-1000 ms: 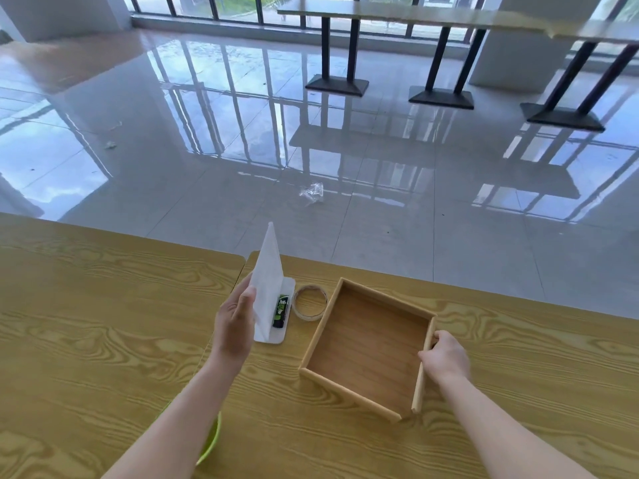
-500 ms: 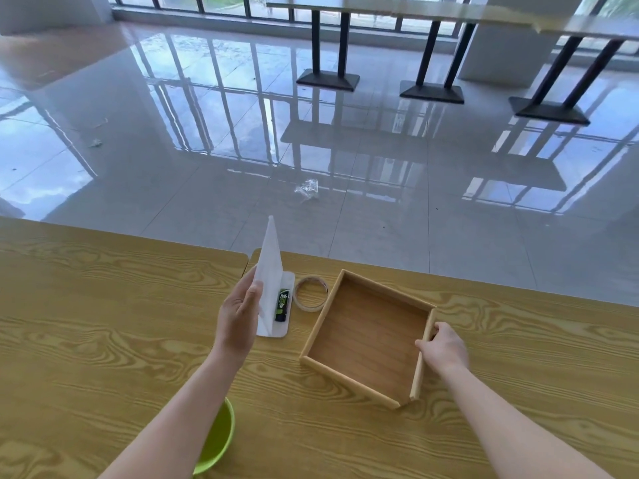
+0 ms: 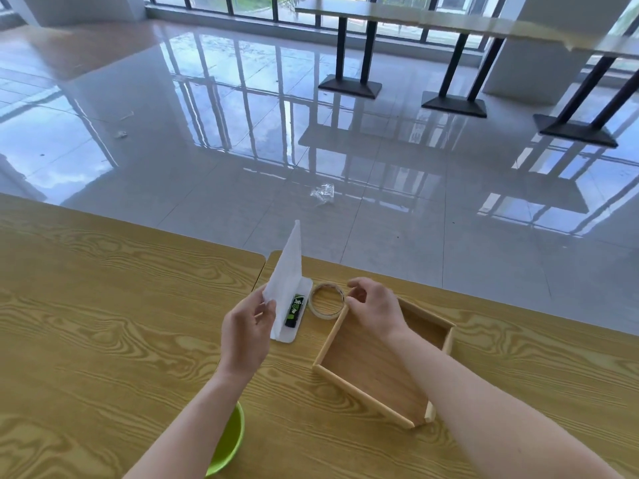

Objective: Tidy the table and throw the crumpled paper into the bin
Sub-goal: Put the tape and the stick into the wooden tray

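My left hand (image 3: 247, 335) pinches one edge of a white paper sheet (image 3: 288, 271) and holds that half upright; the other half lies flat on the wooden table (image 3: 103, 323). A black and green lighter-like item (image 3: 295, 311) lies on the flat half. A roll of clear tape (image 3: 326, 300) lies just right of it. My right hand (image 3: 375, 307) hovers over the far left corner of the wooden tray (image 3: 363, 364), fingers curled at the tape roll's right rim, touching or nearly so. The tray holds nothing. No crumpled paper or bin is in view.
A green bowl (image 3: 230, 444) sits near the table's front edge, partly hidden under my left forearm. Beyond the table's far edge is a shiny tiled floor with a scrap of clear plastic (image 3: 323, 193) and dark-legged tables (image 3: 349, 46) at the back.
My right hand left the tray's right wall and moved across to its far left corner by the tape roll. My left hand still holds the paper upright.
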Tool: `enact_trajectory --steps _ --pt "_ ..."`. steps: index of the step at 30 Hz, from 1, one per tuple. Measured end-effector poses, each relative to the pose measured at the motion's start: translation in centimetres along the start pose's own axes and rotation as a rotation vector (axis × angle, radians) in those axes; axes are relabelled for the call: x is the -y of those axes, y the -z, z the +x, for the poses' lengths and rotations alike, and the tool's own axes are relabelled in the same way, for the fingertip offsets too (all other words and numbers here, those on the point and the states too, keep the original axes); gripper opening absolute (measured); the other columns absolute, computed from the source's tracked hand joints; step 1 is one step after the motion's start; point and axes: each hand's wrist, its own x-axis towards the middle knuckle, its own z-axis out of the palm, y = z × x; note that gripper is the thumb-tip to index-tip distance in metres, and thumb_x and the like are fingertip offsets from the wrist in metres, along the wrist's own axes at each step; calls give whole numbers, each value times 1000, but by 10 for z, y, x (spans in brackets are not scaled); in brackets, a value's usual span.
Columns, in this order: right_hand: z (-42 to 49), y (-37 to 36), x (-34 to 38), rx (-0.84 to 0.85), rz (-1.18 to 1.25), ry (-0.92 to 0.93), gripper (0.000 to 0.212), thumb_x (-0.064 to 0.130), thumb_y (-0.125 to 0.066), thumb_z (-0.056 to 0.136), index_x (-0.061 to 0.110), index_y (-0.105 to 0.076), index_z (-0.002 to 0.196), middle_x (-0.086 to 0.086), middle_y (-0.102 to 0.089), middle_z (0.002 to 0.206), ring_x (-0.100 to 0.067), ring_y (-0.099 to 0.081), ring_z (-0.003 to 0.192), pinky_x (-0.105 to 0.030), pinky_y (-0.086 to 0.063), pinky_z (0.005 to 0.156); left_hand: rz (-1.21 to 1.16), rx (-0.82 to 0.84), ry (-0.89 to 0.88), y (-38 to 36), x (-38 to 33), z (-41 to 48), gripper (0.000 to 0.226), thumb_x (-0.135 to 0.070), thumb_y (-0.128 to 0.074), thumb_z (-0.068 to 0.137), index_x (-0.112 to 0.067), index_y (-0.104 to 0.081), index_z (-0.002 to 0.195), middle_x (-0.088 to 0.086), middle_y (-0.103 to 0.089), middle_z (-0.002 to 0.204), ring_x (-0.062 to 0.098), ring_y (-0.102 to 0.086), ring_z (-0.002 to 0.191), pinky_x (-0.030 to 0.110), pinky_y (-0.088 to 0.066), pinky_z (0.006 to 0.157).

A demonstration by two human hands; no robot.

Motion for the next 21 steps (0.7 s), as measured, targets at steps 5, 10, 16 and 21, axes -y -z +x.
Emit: enact_trajectory --steps 5,10,16,21 --pt "61 -13 61 48 180 0 53 11 -66 90 13 -48 140 -1 -63 116 -17 -64 99 -34 -55 89 12 -38 10 4 4 1 23 -5 -59 94 -17 -71 111 -19 -67 77 5 -66 82 4 -43 64" --pt "104 -20 91 122 297 -47 71 -4 -57 88 28 -36 148 -2 -49 130 -23 -61 109 -42 -51 97 -30 -37 -54 0 -2 -3 39 -5 -58 95 -23 -64 128 -27 -67 95 -8 -62 95 3 -44 71" --pt "111 -30 103 211 622 -109 45 -10 -39 84 7 -65 116 -29 -60 118 -29 -62 100 -43 -54 96 21 -43 -90 1 2 -1 40 -10 -57 97 -21 -58 136 -14 -70 110 -1 -64 96 11 -49 77" --pt "124 -40 105 157 598 -80 20 34 -64 88 18 -73 95 -8 -71 93 -23 -68 93 -35 -58 86 50 -80 -91 -1 6 7 40 -10 -57 97 -20 -59 136 -10 -71 110 4 -65 95 22 -54 77"
